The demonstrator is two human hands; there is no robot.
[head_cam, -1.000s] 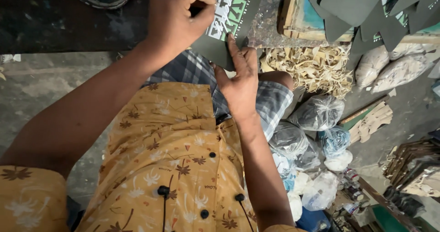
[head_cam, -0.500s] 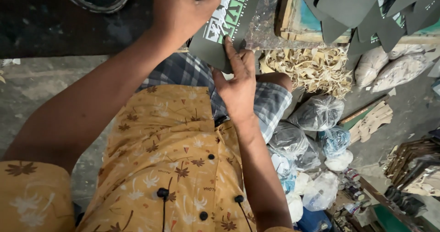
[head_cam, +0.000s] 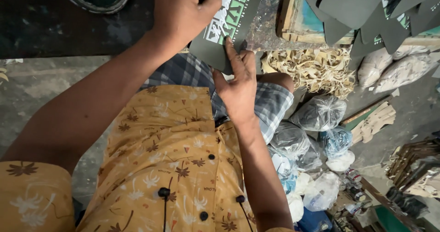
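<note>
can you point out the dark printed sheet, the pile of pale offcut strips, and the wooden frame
dark printed sheet (head_cam: 231, 23), head view, on its green-and-white printed middle.
pile of pale offcut strips (head_cam: 311, 69), head view, on the heap's centre.
wooden frame (head_cam: 288, 12), head view, on its left rail.

A dark sole-shaped printed sheet with green and white graphics lies flat at the dark worktable edge, its rounded end overhanging.

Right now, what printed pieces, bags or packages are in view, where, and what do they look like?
Dark printed sheet: top centre, under both hands; green and white graphic.
Stack of matching dark cut pieces: top right, fanned, green-white prints.
Clear plastic bags: right of the knee, knotted, bulging.
Pale sacks: right edge, whitish.
</note>
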